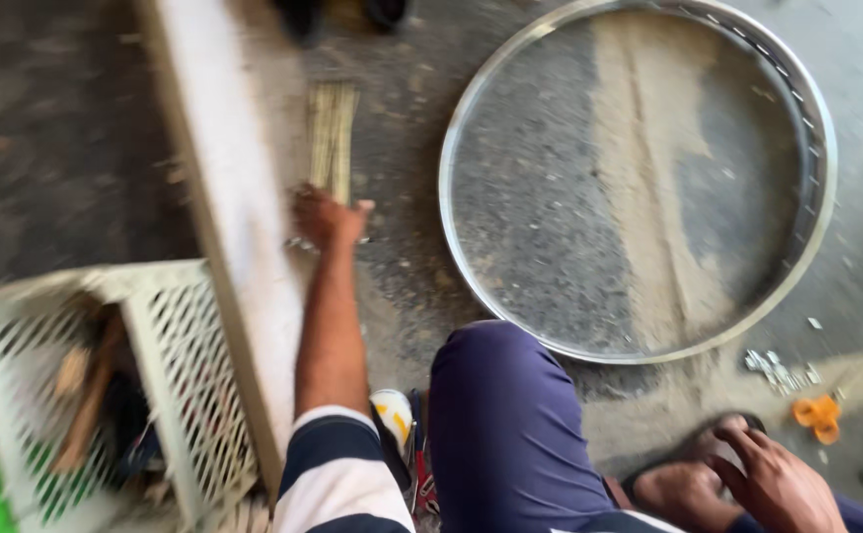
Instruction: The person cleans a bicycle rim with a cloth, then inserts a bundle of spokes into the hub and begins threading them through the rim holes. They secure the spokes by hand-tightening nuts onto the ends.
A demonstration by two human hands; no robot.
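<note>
My left hand (325,217) is stretched forward to the near end of a bundle of thin straw-coloured rods (333,138) lying on the ground beside a pale raised kerb (239,227). Its fingers curl at the bundle's end; blur hides whether they grip it. My right hand (777,479) rests low at the right, fingers spread, touching my sandalled foot (683,484). A large shiny metal wheel rim (814,227) lies flat on the ground ahead. My knee in dark blue trousers (500,415) is bent in the middle.
A white plastic lattice crate (180,345) holding tools stands at the left. Small metal parts (777,370) and an orange piece (818,415) lie at the right. A white-and-yellow object (392,410) and a red-handled tool (419,464) sit by my knee.
</note>
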